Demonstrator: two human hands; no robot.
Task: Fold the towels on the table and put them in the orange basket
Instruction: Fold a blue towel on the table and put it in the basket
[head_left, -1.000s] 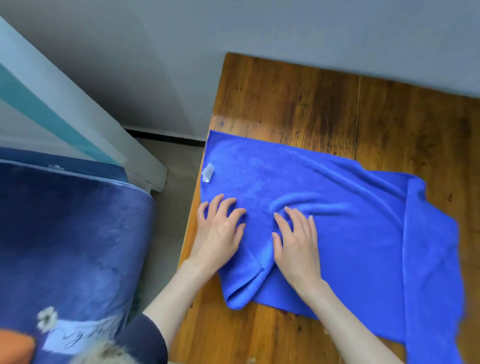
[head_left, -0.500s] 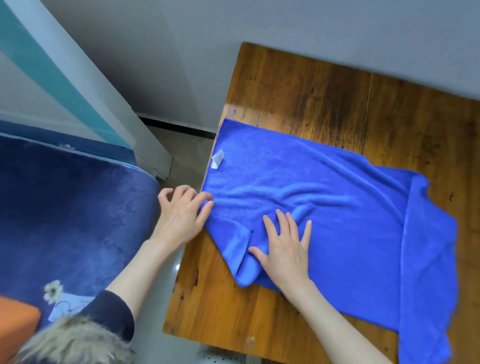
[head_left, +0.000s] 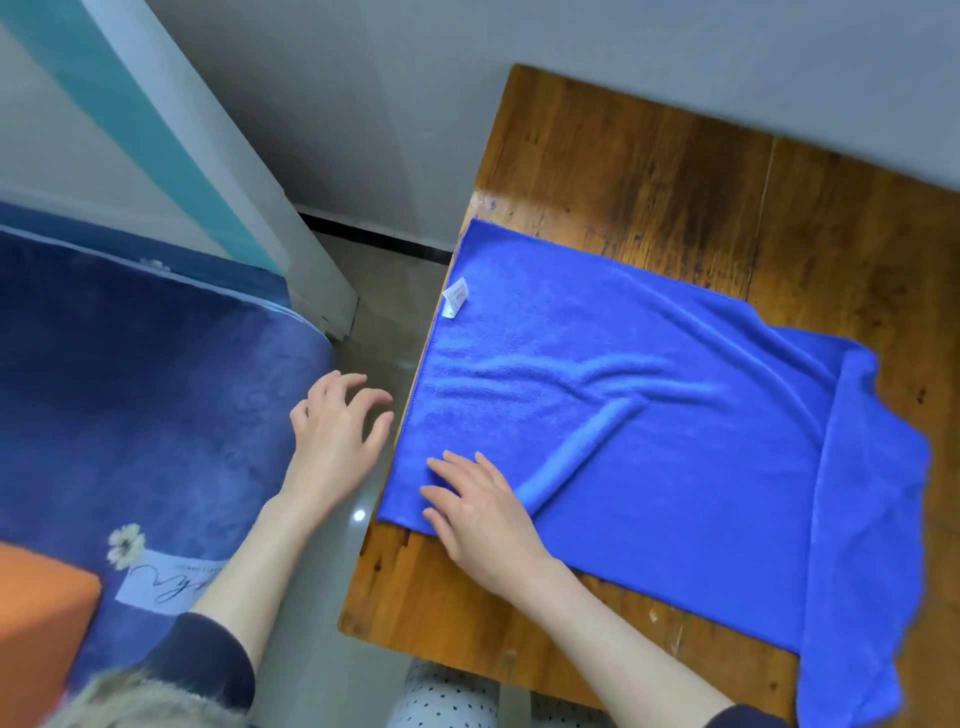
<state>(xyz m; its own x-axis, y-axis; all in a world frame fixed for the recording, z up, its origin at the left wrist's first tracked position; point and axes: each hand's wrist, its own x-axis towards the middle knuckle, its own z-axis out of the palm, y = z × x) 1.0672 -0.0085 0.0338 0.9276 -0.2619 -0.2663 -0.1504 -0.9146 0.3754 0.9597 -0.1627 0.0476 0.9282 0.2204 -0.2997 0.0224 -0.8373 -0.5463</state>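
Towel lying spread across table, left edge flush with table's side, one ridge creasing its middle. Right hand pressing flat, fingers straight, pinning near-left corner, likely for smoothing. Left hand hovering off-table, fingers loosely spread, gripping nothing. Basket sitting far left, only partly showing.

towel on table | basket probably far left

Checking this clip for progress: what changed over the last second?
The left hand left the blue towel and moved off past the table's left edge. The bunched near-left corner is now flat under the right hand. The towel's right end stays folded over.
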